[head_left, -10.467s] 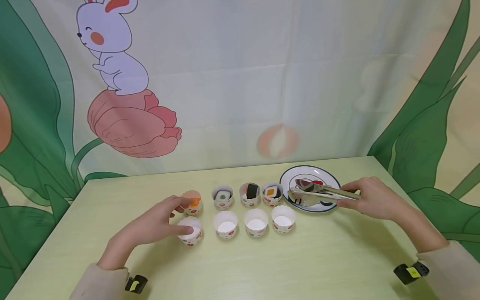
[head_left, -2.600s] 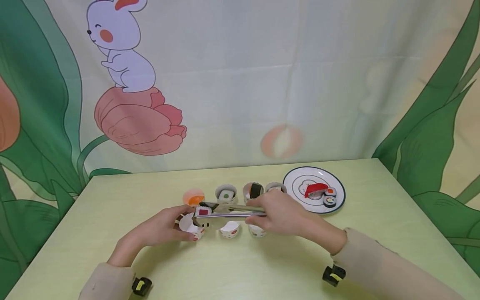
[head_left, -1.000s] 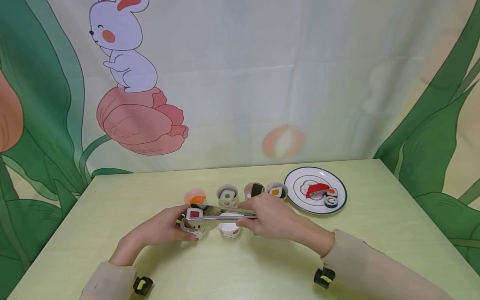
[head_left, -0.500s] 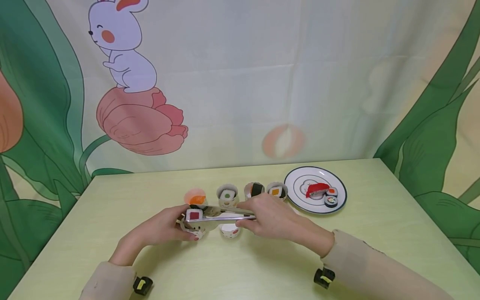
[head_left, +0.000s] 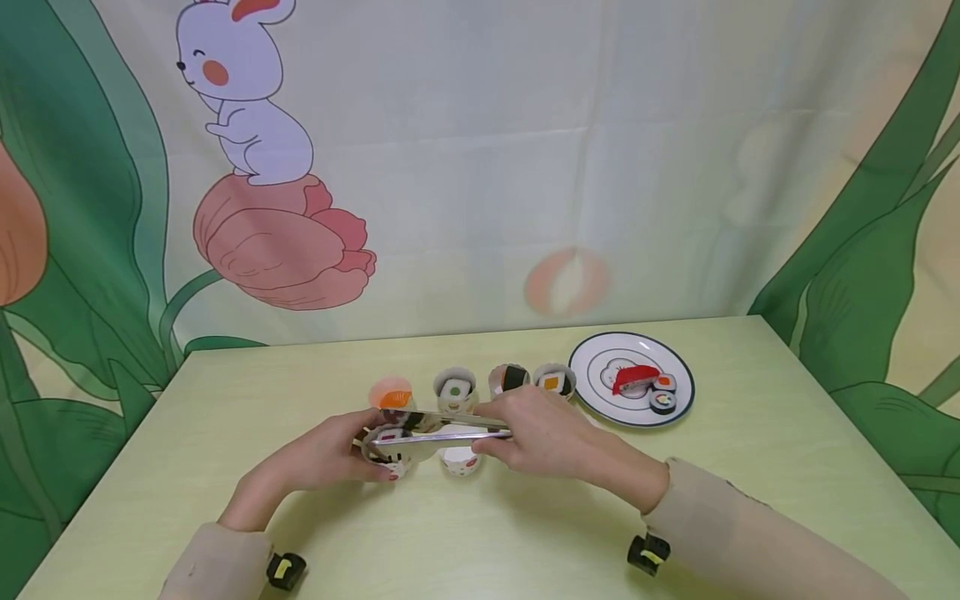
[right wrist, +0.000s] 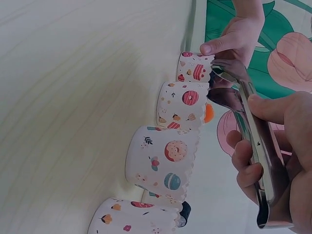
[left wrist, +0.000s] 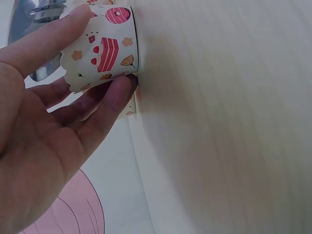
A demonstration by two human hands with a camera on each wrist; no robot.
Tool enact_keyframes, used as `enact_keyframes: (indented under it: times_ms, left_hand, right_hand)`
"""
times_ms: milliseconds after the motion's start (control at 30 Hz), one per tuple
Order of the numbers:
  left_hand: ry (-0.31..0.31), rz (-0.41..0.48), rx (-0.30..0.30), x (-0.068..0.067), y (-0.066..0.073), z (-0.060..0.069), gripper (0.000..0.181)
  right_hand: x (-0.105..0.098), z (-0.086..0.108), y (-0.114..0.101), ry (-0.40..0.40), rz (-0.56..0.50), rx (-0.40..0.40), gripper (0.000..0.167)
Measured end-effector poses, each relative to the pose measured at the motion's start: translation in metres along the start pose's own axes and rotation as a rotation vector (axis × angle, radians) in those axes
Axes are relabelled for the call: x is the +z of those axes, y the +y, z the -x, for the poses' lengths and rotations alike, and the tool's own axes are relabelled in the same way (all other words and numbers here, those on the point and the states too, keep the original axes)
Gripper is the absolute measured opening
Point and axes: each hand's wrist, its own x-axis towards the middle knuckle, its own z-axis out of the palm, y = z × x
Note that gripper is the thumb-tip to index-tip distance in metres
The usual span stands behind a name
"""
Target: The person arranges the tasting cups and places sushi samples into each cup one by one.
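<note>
My left hand (head_left: 318, 452) holds the front-left paper cup (left wrist: 108, 51), thumb and fingers round its dessert-printed wall. My right hand (head_left: 543, 435) grips metal tongs (right wrist: 258, 136), whose tips are over that cup's mouth. A toy sushi roll (head_left: 390, 434) with a red centre lies in the cup's mouth, partly covered by the tongs. The tong tips stand apart in the right wrist view; whether they still touch the roll cannot be told. Behind, an orange-topped sushi piece (head_left: 393, 400) sits in another cup.
Further back-row cups hold a green-centred roll (head_left: 454, 390), a black-wrapped piece (head_left: 515, 378) and a yellow-centred roll (head_left: 552, 383). A white cup (head_left: 461, 460) stands right of the held one. The blue-rimmed plate (head_left: 600, 404) carries red-topped sushi (head_left: 635, 379) and two small rolls.
The red-centred roll has come from the plate to the left-hand cup in the tongs. Over the last half second it has dropped lower into the cup, while both hands stayed nearly still.
</note>
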Motion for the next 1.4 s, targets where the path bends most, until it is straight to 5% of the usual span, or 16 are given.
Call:
enact_keyframes:
  times_ms: [233, 733, 1400]
  left_hand:
    - [-0.009, 0.01, -0.015, 0.0, 0.0, 0.0, 0.05]
    - [-0.011, 0.026, -0.008, 0.0, 0.001, 0.001, 0.062]
    - [0.069, -0.084, 0.065, 0.006, 0.005, 0.002, 0.062]
  right_hand:
    - [-0.001, -0.001, 0.0, -0.006, -0.021, -0.007, 0.016]
    - [-0.005, 0.003, 0.004, -0.022, -0.085, 0.023, 0.012]
    - [-0.019, 0.02, 0.021, 0.022, -0.087, 0.057, 0.017]
